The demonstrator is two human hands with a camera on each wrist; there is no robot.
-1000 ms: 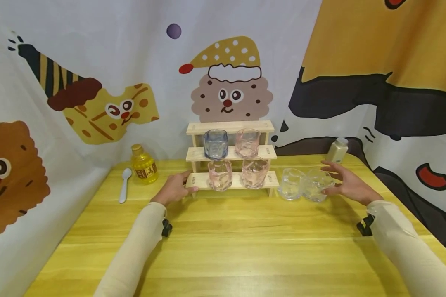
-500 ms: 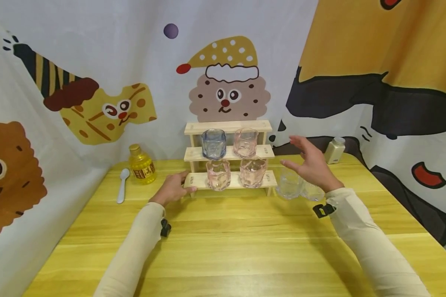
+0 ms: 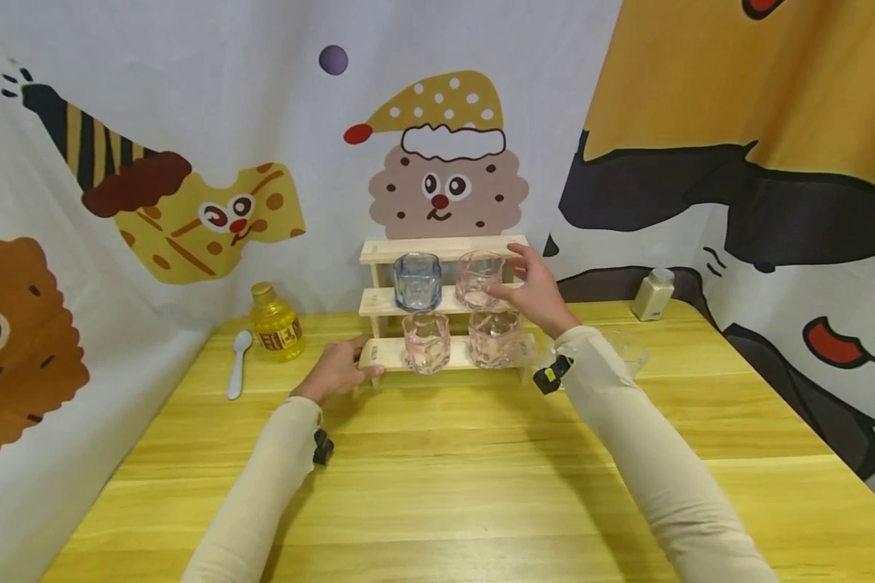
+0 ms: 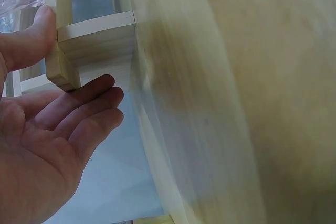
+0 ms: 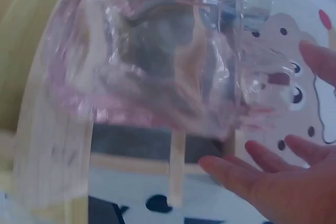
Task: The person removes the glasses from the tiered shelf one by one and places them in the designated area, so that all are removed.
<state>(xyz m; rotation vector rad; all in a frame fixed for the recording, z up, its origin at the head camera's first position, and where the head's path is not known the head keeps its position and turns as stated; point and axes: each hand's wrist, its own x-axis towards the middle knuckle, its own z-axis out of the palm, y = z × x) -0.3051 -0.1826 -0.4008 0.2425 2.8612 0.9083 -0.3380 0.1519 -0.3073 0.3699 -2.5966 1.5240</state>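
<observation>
A three-step wooden rack point(image 3: 437, 250) stands at the back of the table. My left hand point(image 3: 335, 371) holds the left end of its lowest shelf, thumb on top; the left wrist view shows the other fingers point(image 4: 97, 121) beside and below the board. On the middle shelf are a blue glass point(image 3: 417, 281) and a pink glass point(image 3: 475, 271). Two more pink glasses, left point(image 3: 427, 344) and right point(image 3: 494, 340), sit on the lowest shelf. My right hand point(image 3: 535, 291) is at the right side of the upper pink glass, its thumb and fingers spread.
Clear glasses point(image 3: 630, 348) at the rack's right are partly hidden by my right sleeve. A white-capped bottle point(image 3: 654, 295) stands at the back right. To the left are a yellow oil bottle point(image 3: 277, 324) and a pale spoon point(image 3: 239, 364). A printed curtain point(image 3: 437, 48) hangs behind.
My right hand has left the clear glasses and moved left to the upper pink glass on the rack. My left hand stays on the lowest shelf's end.
</observation>
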